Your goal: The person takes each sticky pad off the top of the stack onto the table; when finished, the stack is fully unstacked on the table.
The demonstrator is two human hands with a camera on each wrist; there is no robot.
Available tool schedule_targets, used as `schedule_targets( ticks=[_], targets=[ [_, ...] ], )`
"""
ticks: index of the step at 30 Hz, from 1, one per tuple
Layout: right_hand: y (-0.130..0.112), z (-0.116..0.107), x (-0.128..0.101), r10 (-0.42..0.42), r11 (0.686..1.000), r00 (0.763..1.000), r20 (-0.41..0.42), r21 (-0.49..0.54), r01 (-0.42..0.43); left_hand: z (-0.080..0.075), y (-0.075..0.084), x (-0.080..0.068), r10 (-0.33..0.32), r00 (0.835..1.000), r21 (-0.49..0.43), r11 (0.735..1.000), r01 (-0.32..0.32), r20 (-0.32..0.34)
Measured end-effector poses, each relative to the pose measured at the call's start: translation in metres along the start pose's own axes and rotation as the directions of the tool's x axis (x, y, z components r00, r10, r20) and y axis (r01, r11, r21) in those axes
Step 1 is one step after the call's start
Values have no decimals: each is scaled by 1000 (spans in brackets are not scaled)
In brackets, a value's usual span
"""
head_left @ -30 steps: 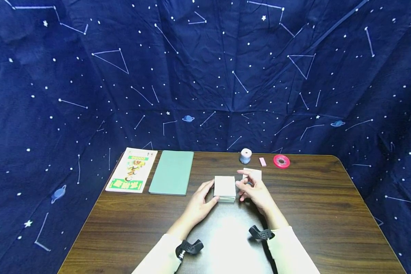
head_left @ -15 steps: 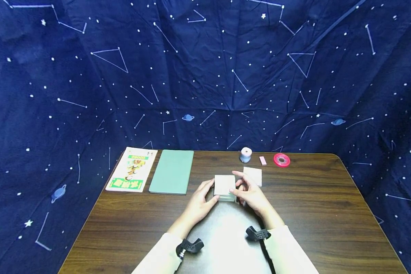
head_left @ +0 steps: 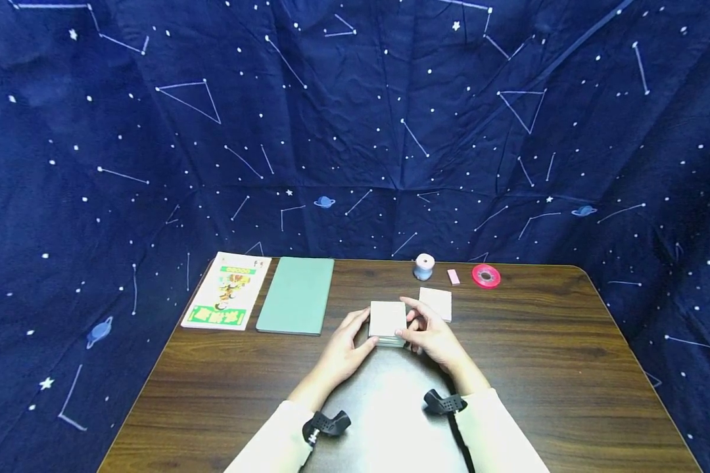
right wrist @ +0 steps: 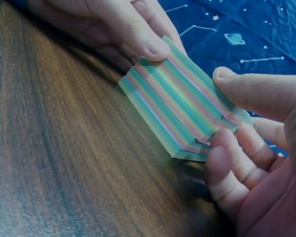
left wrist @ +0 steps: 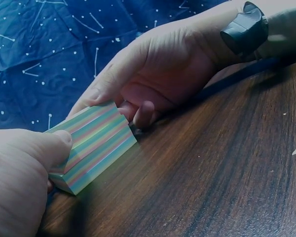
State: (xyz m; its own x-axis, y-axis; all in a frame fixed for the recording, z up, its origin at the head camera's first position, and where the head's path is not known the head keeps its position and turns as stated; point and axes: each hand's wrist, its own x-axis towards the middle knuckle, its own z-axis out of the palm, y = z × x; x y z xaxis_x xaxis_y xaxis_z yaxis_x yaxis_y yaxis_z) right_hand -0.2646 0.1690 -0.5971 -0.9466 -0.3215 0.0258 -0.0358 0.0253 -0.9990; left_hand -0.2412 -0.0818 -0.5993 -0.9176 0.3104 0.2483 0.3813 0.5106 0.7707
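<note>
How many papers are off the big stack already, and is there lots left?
One square sheet lies on the table, apart from the paper stack, so one looks done. Now the left hand steadies the stack's left side while the right hand pinches its right edge, lifting the top layers in the right wrist view. The stack is thick, with many coloured layers, so most is probably left.

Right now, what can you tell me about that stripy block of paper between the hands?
The paper block is a thick square stack of thin sheets, pale on top, its sides striped green, pink, yellow and blue. It lies flat on the wooden table. The left hand grips its left side, thumb on the edge. The right hand pinches the right side, where the top sheets are lifted a little apart from the rest.
</note>
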Motion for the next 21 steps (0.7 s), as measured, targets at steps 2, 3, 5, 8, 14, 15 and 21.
schedule_targets(
  ticks=[2,3,5,8,14,15,21],
  targets=[
    [-1,0,0,-3,1000,1000,0,-5,3,0,-1,0,-12,1000,11,1000,12,9],
    [-1,0,-1,-9,1000,1000,1,-8,9,0,-1,1,-18,1000,17,1000,18,13],
    [-2,0,-2,-20,1000,1000,4,-7,20,1,-2,0,-31,999,26,999,30,19],
    [-1,0,-2,-34,999,999,12,-4,34,1,-2,-1,-41,999,28,999,40,22],
    [0,0,-2,-36,999,999,18,24,36,1,-1,-2,-53,998,27,998,52,20],
    [0,0,-3,-36,999,999,16,28,35,1,0,-2,-53,998,27,998,53,21],
    [1,-3,-2,-61,998,998,-2,20,61,-1,2,-1,-60,998,21,998,59,25]
  ],
)
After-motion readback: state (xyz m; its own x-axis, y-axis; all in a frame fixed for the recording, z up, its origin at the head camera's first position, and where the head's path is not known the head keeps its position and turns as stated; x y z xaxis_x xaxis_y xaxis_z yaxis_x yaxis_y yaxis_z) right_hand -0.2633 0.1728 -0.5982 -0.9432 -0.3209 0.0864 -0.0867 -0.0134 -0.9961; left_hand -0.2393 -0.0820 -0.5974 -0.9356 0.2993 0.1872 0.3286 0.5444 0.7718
